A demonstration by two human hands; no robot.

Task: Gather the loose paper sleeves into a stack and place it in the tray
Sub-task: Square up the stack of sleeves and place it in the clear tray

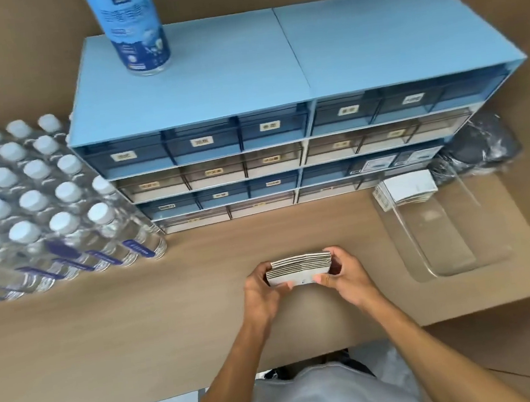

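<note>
Far left: a shrink-wrapped pack of water bottles (38, 205), white caps and blue labels, is lying on the wooden table (157, 310), touching the drawer unit's left side.

Centre back: a blue drawer cabinet (244, 81) with labelled translucent drawers is standing on the table; a blue spray can (134, 31) is standing upright on its top, near the left end.

Centre front: the left hand (261, 291) and right hand (346, 274) are holding a stack of paper sleeves (300, 267) between them just above the table, one hand at each end. Fingers of both hands are curling around the stack's ends, thumbs pressing on its near face.

Right: a clear plastic tray (451, 246) is sitting on the table, well apart from the hands. A second stack of sleeves (409, 187) is lying in its far end.

Far right, behind the tray: a dark bundle in clear plastic wrap (483, 142) is resting beside the cabinet.
</note>
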